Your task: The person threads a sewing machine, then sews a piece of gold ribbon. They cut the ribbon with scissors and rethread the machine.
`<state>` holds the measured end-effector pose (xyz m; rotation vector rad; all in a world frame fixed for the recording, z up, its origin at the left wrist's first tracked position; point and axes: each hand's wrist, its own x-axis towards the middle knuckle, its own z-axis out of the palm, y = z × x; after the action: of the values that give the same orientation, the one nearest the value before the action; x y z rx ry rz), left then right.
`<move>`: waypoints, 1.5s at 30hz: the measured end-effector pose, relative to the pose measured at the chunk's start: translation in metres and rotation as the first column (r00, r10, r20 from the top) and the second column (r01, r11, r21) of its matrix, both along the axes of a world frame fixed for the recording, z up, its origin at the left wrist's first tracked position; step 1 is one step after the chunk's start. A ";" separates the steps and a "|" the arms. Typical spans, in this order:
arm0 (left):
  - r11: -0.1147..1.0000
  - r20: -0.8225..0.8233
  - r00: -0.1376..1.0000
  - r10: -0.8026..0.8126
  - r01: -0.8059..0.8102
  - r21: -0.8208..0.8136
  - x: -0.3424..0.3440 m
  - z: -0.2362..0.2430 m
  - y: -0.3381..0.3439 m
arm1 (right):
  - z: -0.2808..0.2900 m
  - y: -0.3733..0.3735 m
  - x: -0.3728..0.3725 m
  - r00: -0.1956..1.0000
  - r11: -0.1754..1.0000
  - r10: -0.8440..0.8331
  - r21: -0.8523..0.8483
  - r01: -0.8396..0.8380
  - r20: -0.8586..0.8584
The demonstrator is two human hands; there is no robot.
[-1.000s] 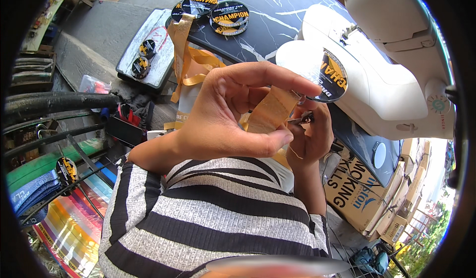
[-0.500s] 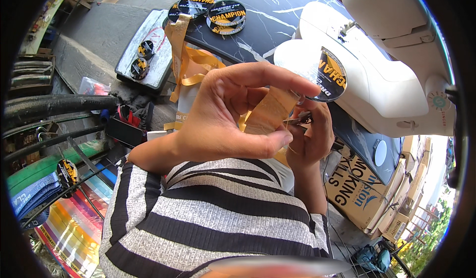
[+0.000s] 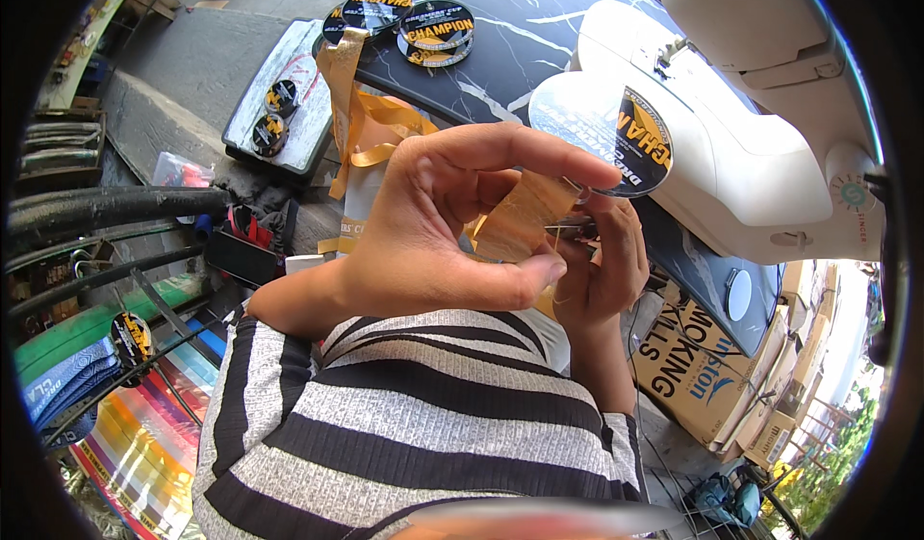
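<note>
My left hand (image 3: 414,227) is closed, thumb and fingers curled round a folded gold ribbon (image 3: 525,218). From the ribbon's end, just past my index fingertip, hangs a round black-and-gold medal (image 3: 643,145), its surface catching bright glare. Below the medal, my right hand (image 3: 611,270) grips small metal thread snips (image 3: 576,226), mostly hidden by the fingers. Their tips are close to the ribbon's edge, where a loose thread hangs down. Whether the blades touch the thread, I cannot tell.
A white sewing machine (image 3: 712,145) stands right on a dark marbled table (image 3: 500,20). Several round medals (image 3: 438,32) with gold ribbons (image 3: 345,78) lie at its far left. Left are a stool (image 3: 265,145) holding two small medals and a black metal rail (image 3: 115,208). Cardboard boxes (image 3: 707,376) stand lower right.
My right hand has shifted slightly and the snips' metal now shows against the ribbon edge. The medal has tilted, so its glare is weaker. My left hand stays nearly still.
</note>
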<state>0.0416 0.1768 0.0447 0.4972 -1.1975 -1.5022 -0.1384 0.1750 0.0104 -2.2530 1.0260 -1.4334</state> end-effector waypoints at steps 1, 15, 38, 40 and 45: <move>1.000 -0.007 1.000 -0.001 0.002 0.007 0.000 0.000 0.000 | 0.000 0.000 0.000 1.000 1.000 -0.001 -0.004 0.001 0.000; 0.943 0.188 0.937 0.296 -0.254 -0.214 0.033 -0.016 -0.007 | -0.012 0.005 -0.013 0.998 0.984 -0.055 0.170 0.047 0.042; 0.741 0.781 0.191 0.595 -0.506 -0.441 0.148 -0.056 -0.095 | -0.022 0.019 -0.038 0.995 0.924 0.051 0.375 -0.080 0.088; 0.727 0.782 0.123 0.611 -0.479 -0.492 0.144 -0.054 -0.095 | -0.016 0.014 -0.043 0.997 0.940 0.077 0.332 -0.077 0.012; 0.709 0.763 0.060 0.644 -0.422 -0.565 0.138 -0.051 -0.091 | -0.002 0.011 -0.061 0.988 0.940 0.051 0.342 0.003 -0.147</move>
<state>0.1794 0.0860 -0.0060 1.6824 -1.7135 -0.2220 -0.1995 0.1855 0.0082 -2.1329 1.1859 -0.9904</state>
